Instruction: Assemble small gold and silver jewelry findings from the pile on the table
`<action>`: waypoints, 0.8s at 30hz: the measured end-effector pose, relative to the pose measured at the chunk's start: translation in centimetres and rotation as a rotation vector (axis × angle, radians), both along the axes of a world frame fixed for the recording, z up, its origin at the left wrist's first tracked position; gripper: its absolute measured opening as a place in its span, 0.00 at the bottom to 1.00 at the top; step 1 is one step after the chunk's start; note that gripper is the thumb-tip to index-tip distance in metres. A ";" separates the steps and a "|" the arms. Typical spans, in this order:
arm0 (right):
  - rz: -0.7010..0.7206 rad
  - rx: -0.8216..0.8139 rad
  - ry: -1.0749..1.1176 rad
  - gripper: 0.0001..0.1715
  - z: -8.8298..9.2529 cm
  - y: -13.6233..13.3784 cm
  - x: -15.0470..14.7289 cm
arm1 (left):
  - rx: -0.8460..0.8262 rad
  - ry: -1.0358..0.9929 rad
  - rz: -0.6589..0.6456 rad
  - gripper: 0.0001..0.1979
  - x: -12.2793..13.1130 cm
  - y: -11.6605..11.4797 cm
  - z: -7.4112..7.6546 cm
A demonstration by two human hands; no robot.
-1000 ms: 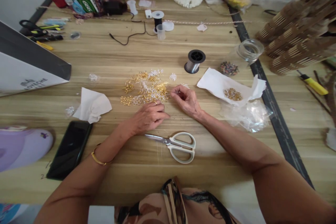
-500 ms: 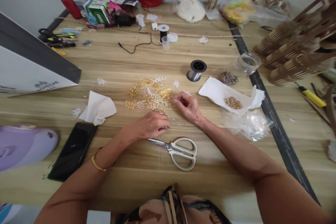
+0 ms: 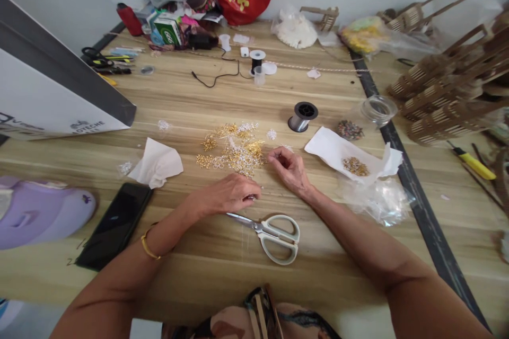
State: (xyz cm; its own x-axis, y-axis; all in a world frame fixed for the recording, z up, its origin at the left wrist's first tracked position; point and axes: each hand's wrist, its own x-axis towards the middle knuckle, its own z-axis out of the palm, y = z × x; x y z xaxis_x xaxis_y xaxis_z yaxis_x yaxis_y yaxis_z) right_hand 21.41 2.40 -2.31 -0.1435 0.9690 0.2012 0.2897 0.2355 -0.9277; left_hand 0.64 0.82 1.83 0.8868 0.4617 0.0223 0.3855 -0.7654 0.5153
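Note:
My left hand (image 3: 233, 194) rests on the table, fingers curled down. Something tiny and shiny shows by its fingertips, too small to name. Just behind it lies a pile of gold and silver jewellery findings (image 3: 242, 156), with small rings at its left side. My right hand (image 3: 289, 170) is at the pile's right edge, thumb and forefinger drawn together; what they hold, if anything, is hidden. In front of my hands are scissors (image 3: 280, 238) with pale handles, blades pointing left toward my left hand.
A wire spool (image 3: 303, 116) stands behind my right hand. To the right are white paper (image 3: 326, 145) holding beads, clear plastic bags (image 3: 382, 201) and a glass jar (image 3: 377, 111). A black phone (image 3: 115, 225), crumpled paper (image 3: 157, 164) and a large box (image 3: 59, 79) are left.
The camera view has shifted, so the table's things sit a little lower and farther right in the picture. Both hands stay almost in place beside the pile, fingers still curled.

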 end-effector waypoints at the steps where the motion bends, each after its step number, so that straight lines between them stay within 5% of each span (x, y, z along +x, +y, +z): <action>1: 0.001 0.001 0.003 0.14 0.0 0.0 0.0 | -0.015 0.025 -0.016 0.06 0.1 0.0 0.2; 24: -0.016 0.015 -0.020 0.12 0.5 -0.2 -0.3 | -0.013 0.090 -0.060 0.08 0.0 -0.1 0.2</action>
State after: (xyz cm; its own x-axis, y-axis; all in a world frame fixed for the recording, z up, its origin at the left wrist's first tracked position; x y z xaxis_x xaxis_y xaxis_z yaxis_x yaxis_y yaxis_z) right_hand 21.15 2.19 -1.76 -0.1322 0.9680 0.2132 0.3117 0.2448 -0.9181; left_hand 0.62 0.73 2.07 0.9111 0.4070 -0.0647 0.3842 -0.7822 0.4904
